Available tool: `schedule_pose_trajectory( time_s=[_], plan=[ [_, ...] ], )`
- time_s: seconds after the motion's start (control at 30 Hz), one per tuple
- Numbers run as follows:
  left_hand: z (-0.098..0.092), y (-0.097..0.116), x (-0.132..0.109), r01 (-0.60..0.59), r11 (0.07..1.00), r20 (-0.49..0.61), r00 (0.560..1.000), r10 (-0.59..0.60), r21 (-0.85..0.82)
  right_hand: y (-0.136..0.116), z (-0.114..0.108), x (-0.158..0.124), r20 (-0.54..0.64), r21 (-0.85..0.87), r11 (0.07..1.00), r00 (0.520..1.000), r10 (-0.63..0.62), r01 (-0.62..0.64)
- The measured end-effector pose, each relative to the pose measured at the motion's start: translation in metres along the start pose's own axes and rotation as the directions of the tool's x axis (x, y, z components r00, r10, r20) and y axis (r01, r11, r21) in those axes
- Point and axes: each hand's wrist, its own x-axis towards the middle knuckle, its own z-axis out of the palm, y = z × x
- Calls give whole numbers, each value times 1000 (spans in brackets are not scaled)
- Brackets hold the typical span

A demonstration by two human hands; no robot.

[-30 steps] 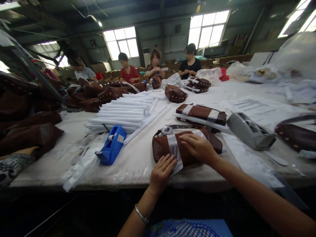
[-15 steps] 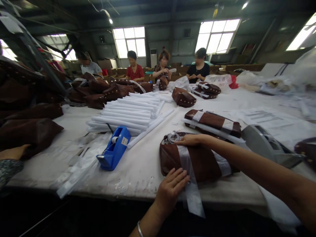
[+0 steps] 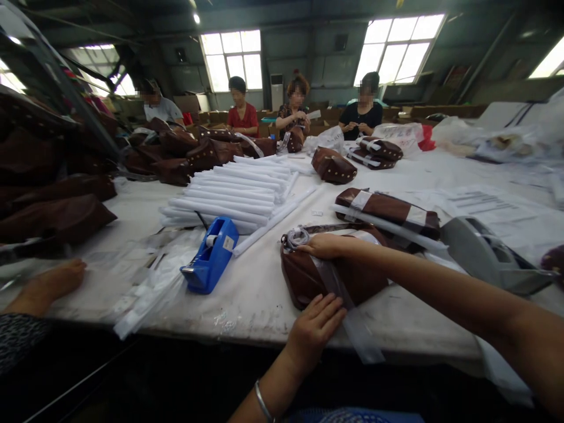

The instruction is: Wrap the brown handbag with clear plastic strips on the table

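Observation:
A brown leather bag [image 3: 293,276] lies at the table's front edge, wrapped with translucent strips, a coiled wrapped strap at its upper left corner. My right hand [image 3: 326,245] reaches over its top beside the coil and grips it; some fingertips are hidden. My left hand [image 3: 315,323], wearing a silver bracelet, lies with stretched fingers against the bag's lower front. Beside those fingers a translucent strip [image 3: 363,338] runs down the bag and hangs past the table edge.
A blue tape dispenser [image 3: 207,264] stands left, before stacked white rolls [image 3: 229,197]. Behind my bag are another wrapped bag [image 3: 388,208] and a grey dispenser [image 3: 484,258]. A co-worker's hand [image 3: 57,282] rests at far left, near piled brown bags [image 3: 57,217]. Several people sit across.
The bag has tipped so its front shows more, and the hanging strip has swung right. My hands stay on it. The co-worker's hand at left has come off a brown bag. The view has shifted slightly.

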Motion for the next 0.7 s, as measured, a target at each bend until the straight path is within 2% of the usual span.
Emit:
schedule_pose_trajectory(
  time_s=[0.1, 0.13, 0.2, 0.27, 0.33, 0.4, 0.47, 0.5, 0.57, 0.7],
  plan=[
    [-1, 2, -1, 9, 1000, -24, 1000, -9, 18, -16, 2, -24, -128, -75, 994, 989, 70, -80],
    [-1, 3, -2, 19, 999, -32, 999, -19, 27, -19, 4, -35, -180, -90, 993, 982, 57, -74],
    [1, 3, -5, 43, 998, -47, 998, -42, 37, -18, 12, -61, -306, -106, 994, 950, -59, 27],
    [3, 3, -8, 61, 998, -51, 997, -60, 28, -9, 26, -91, -455, -121, 977, 864, -214, 178],
    [4, 2, -10, 69, 998, -41, 997, -69, 4, 3, 45, -125, -585, -128, 958, 761, -281, 255],
    [4, 2, -10, 79, 997, -39, 996, -79, -21, 12, 67, -160, -671, -143, 961, 691, -270, 237],
    [3, 0, -9, 96, 994, -37, 995, -97, -44, 15, 87, -192, -703, -181, 964, 659, -266, 196],
    [3, -1, -8, 105, 993, -40, 993, -107, -52, 14, 97, -205, -699, -203, 961, 660, -276, 187],
    [1, -3, -5, 122, 991, -45, 991, -125, -59, 9, 112, -222, -658, -215, 956, 694, -292, 198],
    [-2, -9, 2, 131, 990, -40, 990, -133, -61, 1, 135, -224, -574, -140, 962, 772, -273, 236]
  ],
)
